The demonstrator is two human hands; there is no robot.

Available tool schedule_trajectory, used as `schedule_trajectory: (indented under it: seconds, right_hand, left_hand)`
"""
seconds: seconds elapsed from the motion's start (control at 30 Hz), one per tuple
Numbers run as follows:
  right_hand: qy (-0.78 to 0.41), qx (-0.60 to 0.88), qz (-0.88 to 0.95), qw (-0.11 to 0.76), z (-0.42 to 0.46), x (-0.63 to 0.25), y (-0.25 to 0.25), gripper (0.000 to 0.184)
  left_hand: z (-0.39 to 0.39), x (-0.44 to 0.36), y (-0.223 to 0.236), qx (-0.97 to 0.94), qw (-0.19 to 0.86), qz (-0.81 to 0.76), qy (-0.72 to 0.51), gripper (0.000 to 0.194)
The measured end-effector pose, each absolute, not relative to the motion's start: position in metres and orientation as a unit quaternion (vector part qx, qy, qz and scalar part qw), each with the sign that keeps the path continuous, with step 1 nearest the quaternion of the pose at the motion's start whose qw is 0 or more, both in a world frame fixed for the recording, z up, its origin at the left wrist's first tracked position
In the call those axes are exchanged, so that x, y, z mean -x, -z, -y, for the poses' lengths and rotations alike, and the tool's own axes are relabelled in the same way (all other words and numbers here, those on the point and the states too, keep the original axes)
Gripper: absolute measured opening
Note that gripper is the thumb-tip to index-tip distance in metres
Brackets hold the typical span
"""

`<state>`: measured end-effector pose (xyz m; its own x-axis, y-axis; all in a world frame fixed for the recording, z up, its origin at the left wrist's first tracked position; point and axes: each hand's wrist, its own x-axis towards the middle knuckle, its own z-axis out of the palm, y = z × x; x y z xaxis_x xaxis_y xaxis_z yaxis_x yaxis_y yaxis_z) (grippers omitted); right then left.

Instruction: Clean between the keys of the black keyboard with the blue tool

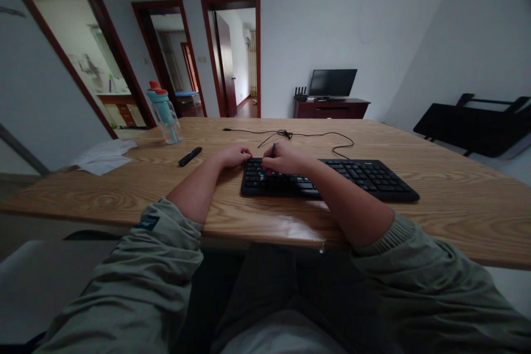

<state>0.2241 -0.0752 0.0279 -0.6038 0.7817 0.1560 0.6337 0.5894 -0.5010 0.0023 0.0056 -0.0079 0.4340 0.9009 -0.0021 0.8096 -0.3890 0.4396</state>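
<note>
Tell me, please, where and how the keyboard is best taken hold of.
Probably by its two short ends, one hand from each side: the keyboard is long and lies flat on the table. Its right end is free of hands; the left hand is at the far left corner.

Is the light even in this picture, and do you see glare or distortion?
Head view, lighting: dim, brighter through the rightmost doorway; head view, glare: pale patch toward the front of the table; head view, distortion: the leftmost door frame leans; head view: keyboard lettering unreadable.
</note>
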Motion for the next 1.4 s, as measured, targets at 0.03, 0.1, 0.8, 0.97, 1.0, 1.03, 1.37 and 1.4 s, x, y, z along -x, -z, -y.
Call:
schedule_trajectory:
  seconds: [0.03, 0.1, 0.8, 0.97, 1.0, 1.03, 1.37, 1.4]
  right_hand:
    - [-0.207, 0.403, 0.873, 0.18, 0.077, -0.223, -0.028, 0.027]
    - [-0.219, 0.392, 0.877, 0.172, 0.082, -0.22, -0.03, 0.027]
    - [-0.152, 0.495, 0.803, 0.295, 0.057, -0.238, -0.024, 0.021]
    - [-0.121, 0.498, 0.815, 0.27, 0.062, -0.231, -0.021, 0.019]
    - [-0.122, 0.499, 0.816, 0.267, 0.064, -0.231, -0.023, 0.019]
    - [-0.128, 0.5, 0.815, 0.263, 0.065, -0.23, -0.024, 0.019]
    - [-0.177, 0.489, 0.824, 0.225, 0.068, -0.233, -0.025, 0.023]
    - [-0.175, 0.488, 0.826, 0.221, 0.069, -0.234, -0.026, 0.023]
  left_hand:
    - [-0.005, -0.002, 0.008, -0.826, 0.191, -0.517, -0.116, 0.031]
    - [-0.006, -0.001, 0.008, -0.826, 0.193, -0.517, -0.112, 0.031]
    - [0.006, -0.004, 0.001, -0.816, 0.195, -0.531, -0.115, 0.033]
    - [0.004, -0.004, 0.003, -0.803, 0.209, -0.544, -0.122, 0.034]
    - [0.004, -0.004, 0.004, -0.801, 0.213, -0.545, -0.123, 0.033]
    - [0.003, -0.003, 0.005, -0.803, 0.215, -0.542, -0.125, 0.033]
    - [-0.008, 0.0, 0.012, -0.825, 0.203, -0.513, -0.126, 0.034]
    - [-0.009, 0.0, 0.012, -0.825, 0.203, -0.513, -0.126, 0.034]
